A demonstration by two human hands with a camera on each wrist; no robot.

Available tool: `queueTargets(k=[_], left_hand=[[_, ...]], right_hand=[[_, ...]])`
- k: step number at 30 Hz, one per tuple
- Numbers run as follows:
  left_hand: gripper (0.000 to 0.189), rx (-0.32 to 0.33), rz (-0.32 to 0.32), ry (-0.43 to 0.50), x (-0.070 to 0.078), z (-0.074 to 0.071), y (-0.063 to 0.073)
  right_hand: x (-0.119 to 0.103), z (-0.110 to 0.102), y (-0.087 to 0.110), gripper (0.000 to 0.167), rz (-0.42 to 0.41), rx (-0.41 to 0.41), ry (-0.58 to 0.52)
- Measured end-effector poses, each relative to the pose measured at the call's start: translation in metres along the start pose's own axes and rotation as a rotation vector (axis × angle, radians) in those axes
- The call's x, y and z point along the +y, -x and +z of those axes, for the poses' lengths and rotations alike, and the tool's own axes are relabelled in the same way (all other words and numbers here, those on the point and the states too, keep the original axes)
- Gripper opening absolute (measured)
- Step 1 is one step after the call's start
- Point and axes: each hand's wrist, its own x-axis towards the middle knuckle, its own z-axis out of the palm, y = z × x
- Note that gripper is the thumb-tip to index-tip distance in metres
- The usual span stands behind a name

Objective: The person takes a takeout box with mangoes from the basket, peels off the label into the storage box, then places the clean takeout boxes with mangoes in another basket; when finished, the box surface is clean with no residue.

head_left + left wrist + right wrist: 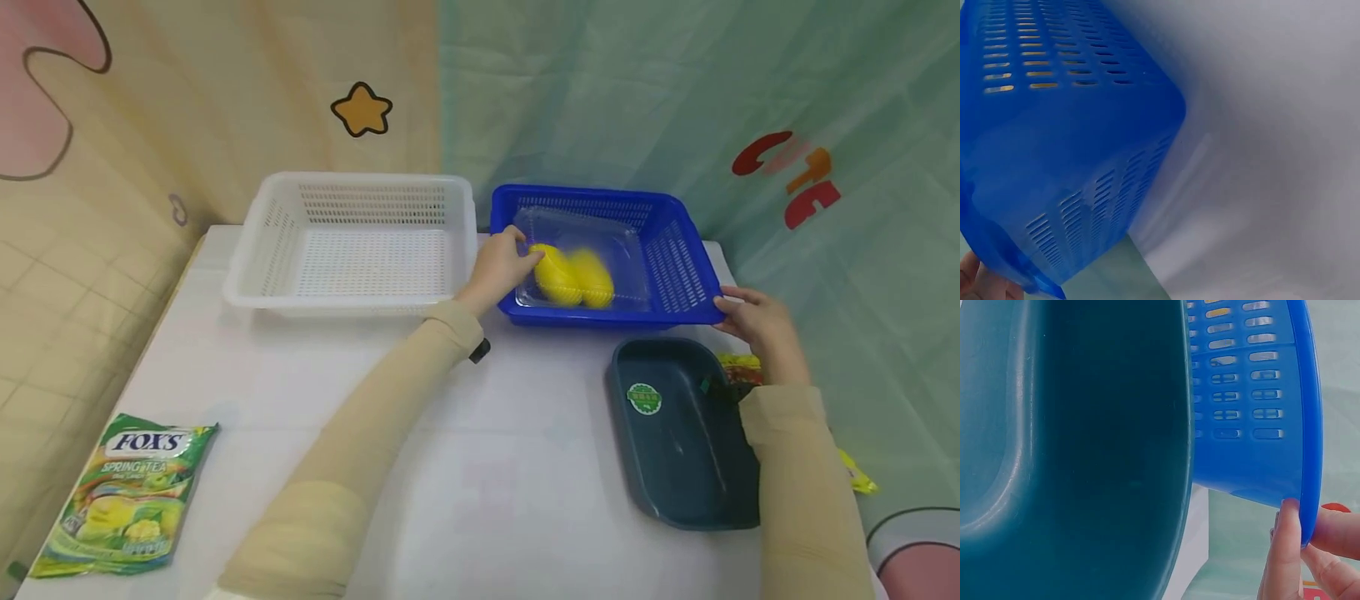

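Note:
A clear plastic box (632, 275) with two blurred yellow lemon-like pieces (592, 279) lies in a blue slotted basket (678, 250). My left hand (498, 265) reaches over the basket's left rim and pinches the left edge of the box between thumb and finger. Its fingertips (988, 281) peek past the basket's rim in the left wrist view. With thumb and fingers on either side of the rim, my right hand (757, 325) grips the basket's front right corner, seen closely in the right wrist view.
To the left of the blue basket stands a white slotted basket (367, 258). A dark teal basin (675, 433) with a green sticker lies under my right forearm, with a coloured packet (738, 367) beyond. A green Fox's candy bag (131, 496) rests at the table's left edge.

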Motion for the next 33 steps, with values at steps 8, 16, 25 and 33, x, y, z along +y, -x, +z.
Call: queueTargets(k=[8, 16, 25, 33], left_hand=[[0.052, -0.035, 0.004, -0.057, 0.011, 0.003, 0.003], [0.041, -0.017, 0.064, 0.045, 0.002, -0.003, 0.017], [0.034, 0.026, 0.128, 0.119, -0.020, -0.024, 0.054], [0.033, 0.090, 0.134, 0.018, -0.046, -0.052, 0.063]], right_hand=[[-0.008, -0.002, -0.005, 0.067, 0.004, -0.007, -0.009], [-0.013, 0.004, -0.009, 0.064, -0.030, -0.012, 0.024], [-0.015, 0.002, -0.011, 0.060, -0.050, -0.001, 0.075], [-0.023, -0.003, 0.009, 0.065, -0.063, 0.050, 0.284]])
